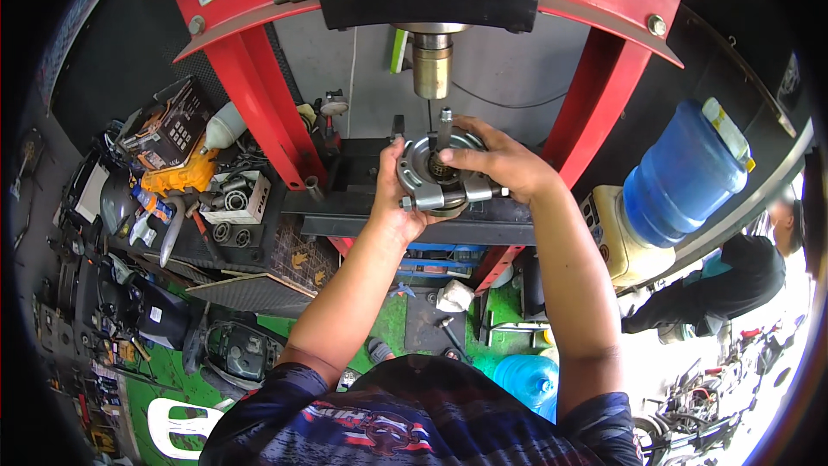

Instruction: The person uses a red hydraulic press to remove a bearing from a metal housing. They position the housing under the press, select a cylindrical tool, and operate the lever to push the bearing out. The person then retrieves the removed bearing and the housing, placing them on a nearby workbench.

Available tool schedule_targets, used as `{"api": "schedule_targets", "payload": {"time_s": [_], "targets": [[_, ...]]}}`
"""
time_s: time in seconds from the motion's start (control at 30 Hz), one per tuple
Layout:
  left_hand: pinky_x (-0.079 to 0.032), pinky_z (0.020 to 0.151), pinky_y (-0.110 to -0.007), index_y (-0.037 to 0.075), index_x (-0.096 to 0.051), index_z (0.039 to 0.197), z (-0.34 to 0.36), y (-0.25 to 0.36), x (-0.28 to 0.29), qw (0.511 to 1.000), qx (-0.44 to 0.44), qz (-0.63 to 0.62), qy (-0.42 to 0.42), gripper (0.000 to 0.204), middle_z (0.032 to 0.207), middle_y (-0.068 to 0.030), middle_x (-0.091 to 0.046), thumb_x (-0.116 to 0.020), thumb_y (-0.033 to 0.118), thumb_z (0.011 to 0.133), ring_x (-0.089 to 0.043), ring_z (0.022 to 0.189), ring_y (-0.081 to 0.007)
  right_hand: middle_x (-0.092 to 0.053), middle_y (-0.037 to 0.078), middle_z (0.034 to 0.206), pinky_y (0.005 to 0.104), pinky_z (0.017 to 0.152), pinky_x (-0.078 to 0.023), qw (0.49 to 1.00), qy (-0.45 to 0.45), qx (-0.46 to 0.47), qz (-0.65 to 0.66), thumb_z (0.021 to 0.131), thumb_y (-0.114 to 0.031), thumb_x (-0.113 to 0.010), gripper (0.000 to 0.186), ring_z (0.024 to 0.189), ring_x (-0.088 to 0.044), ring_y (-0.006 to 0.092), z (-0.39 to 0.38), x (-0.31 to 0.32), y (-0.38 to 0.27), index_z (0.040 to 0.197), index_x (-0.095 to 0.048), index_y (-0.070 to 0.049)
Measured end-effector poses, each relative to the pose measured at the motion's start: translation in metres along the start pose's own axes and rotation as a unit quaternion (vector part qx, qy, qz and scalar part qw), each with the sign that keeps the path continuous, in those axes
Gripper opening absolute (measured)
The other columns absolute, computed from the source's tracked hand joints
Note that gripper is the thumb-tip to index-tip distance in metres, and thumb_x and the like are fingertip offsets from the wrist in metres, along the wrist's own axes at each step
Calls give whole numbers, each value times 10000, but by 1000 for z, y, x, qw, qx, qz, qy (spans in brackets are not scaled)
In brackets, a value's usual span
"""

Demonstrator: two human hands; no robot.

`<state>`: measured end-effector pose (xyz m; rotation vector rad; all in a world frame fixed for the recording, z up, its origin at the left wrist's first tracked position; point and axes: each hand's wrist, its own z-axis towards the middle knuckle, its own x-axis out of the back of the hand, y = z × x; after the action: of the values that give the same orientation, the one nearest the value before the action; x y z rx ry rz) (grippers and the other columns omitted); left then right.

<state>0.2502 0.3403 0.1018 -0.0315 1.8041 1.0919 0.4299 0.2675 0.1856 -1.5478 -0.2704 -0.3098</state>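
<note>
Both hands are around a round silver bearing separator [424, 198] with bolts along its near side, under the ram of a red shop press. My left hand [394, 207] grips its left side, fingers wrapped beneath. From the right, my right hand [515, 166] closes on the far side, its thumb lying over the middle against a metal shaft [445, 128]. The shaft stands upright in the separator's centre, its threaded tip up. Above and apart from it hangs the brass-coloured press ram [432, 69]. The separator is over the dark press bed [345, 224]; whether it rests there is hard to see.
Red press posts [274, 103] flank the work. At left, a bench holds a cardboard box [168, 125], a box of bearings [237, 197] and tools. On the right stands a blue water jug [686, 173]. Another person [742, 280] bends beyond it. A hammer [452, 336] lies below.
</note>
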Motion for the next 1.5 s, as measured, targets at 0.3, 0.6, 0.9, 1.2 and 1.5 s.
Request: {"api": "schedule_targets", "payload": {"time_s": [0.3, 0.6, 0.9, 1.2, 1.5], "targets": [[-616, 870, -584, 123, -588, 1379, 1, 3, -2, 1000, 22, 8, 15, 787, 1257, -132, -688, -396, 754, 950, -723, 1088, -336, -653, 250, 1345, 407, 1117, -434, 978, 52, -43, -199, 772, -656, -795, 942, 1298, -613, 347, 21, -8, -4, 1449, -559, -46], [-613, 809, -516, 95, -554, 1432, -20, 17, 1, 992, 58, 99, 55, 907, 1205, -140, -699, -394, 832, 927, -740, 977, -339, -643, 304, 1333, 400, 1092, -472, 971, 43, -55, -229, 729, -668, -771, 1080, 1280, -628, 375, 30, -5, -4, 1492, -479, 38], [-506, 677, -273, 7, -682, 1176, -53, 70, 20, 707, -285, 617, 199, 357, 893, -41, -673, -692, 311, 990, -620, 751, -113, -707, 233, 1240, 402, 1074, -467, 967, 85, -52, -232, 792, -605, -772, 793, 1220, -660, 335, 25, -10, -1, 1327, -644, -34], [-439, 1046, -362, -22, -684, 1161, 10, 85, 33, 793, -231, 563, 10, 584, 1140, -125, -700, -423, 498, 1103, -619, 1138, -210, -652, 307, 1315, 412, 1095, -465, 971, 60, -48, -226, 755, -650, -764, 1038, 1283, -625, 377, 26, -8, -6, 1474, -495, 48], [-461, 915, -330, -30, -672, 1056, 12, 89, 35, 757, -209, 619, 15, 526, 1006, -92, -687, -514, 471, 1073, -601, 980, -154, -673, 285, 1280, 418, 1090, -465, 968, 73, -48, -234, 771, -641, -765, 955, 1263, -633, 367, 26, -12, -7, 1429, -542, 14]]}}
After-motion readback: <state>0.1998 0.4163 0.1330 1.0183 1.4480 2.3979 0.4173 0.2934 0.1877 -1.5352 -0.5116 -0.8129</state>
